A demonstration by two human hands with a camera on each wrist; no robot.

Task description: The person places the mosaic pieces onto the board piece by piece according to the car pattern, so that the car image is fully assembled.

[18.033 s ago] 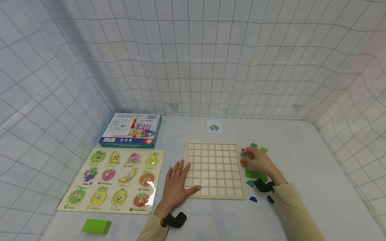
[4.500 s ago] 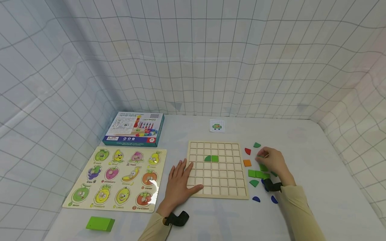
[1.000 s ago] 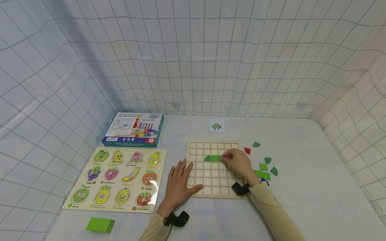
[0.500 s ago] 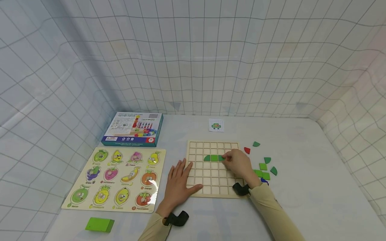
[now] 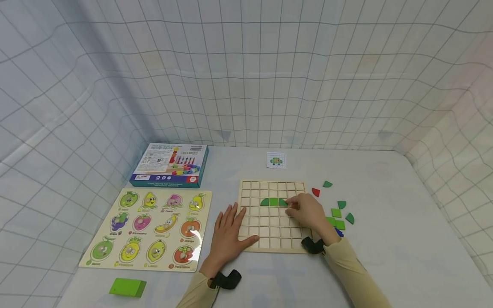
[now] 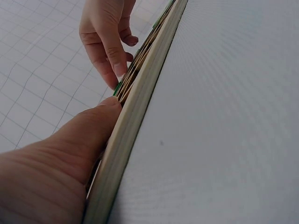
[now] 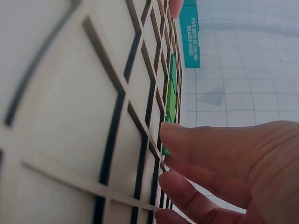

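Observation:
A wooden grid board (image 5: 269, 250) lies in the middle of the table. One of its rows holds a green quarter-circle tile (image 5: 264, 202), a light green square tile (image 5: 273, 202) and a second green quarter-circle (image 5: 282, 202), side by side in their cells. My right hand (image 5: 308, 212) is over the board's right part, index fingertip at the edge of that second quarter-circle; thumb and index stand apart. In the right wrist view the fingers (image 7: 184, 137) partly cover this tile. My left hand (image 5: 226, 239) rests with spread fingers on the board's left edge, thumb along the lower left.
Right of the board lie a red quarter-circle (image 5: 316, 192), several green quarter-circles (image 5: 349, 218), light green squares (image 5: 336, 212) and blue pieces (image 5: 339, 232). A picture card (image 5: 276, 160) lies behind. Leftward are a fruit puzzle (image 5: 198, 244), a boxed toy (image 5: 165, 185) and a green block (image 5: 128, 287).
My right hand has brought the second green quarter-circle from the right-hand pieces into the row. Over the last half second its fingers parted and drew slightly right. The left hand stayed put.

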